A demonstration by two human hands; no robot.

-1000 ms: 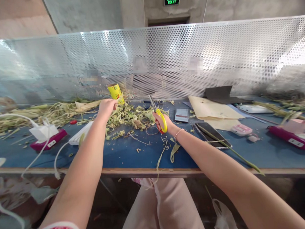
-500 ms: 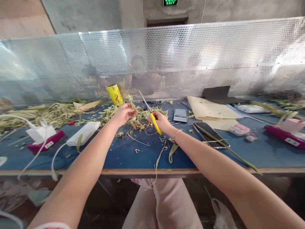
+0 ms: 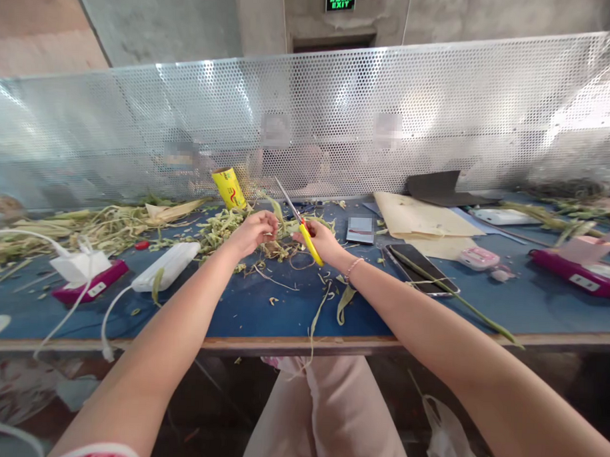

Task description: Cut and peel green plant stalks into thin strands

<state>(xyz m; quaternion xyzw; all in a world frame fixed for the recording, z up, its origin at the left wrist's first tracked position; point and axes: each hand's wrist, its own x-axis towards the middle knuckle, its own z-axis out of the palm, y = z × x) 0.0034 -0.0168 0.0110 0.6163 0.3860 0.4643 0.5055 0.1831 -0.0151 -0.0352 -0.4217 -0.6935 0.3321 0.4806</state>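
My right hand (image 3: 320,241) is wrapped round the yellow handles of a pair of scissors (image 3: 307,235). The blades point up and away to the left. To the left of it, my left hand (image 3: 255,232) has its fingers curled together at a pale green leaf strip (image 3: 274,207), which sticks up beyond the fingertips; the pinch itself is partly hidden. Beneath and around both hands lies a heap of dried leaf cuttings (image 3: 219,227). A yellow paper tube (image 3: 229,188) leans just behind the left hand.
On the left are more dried stalks (image 3: 109,225), a white power bank (image 3: 166,267) and a purple socket block (image 3: 90,284) with cables. A phone (image 3: 422,269), brown paper (image 3: 415,216) and a pink case (image 3: 479,258) lie right. A perforated metal screen (image 3: 329,123) stands behind.
My left hand has shifted slightly right and down, and the leaf strip now leans nearer the scissors. My right hand and the scissors have barely moved.
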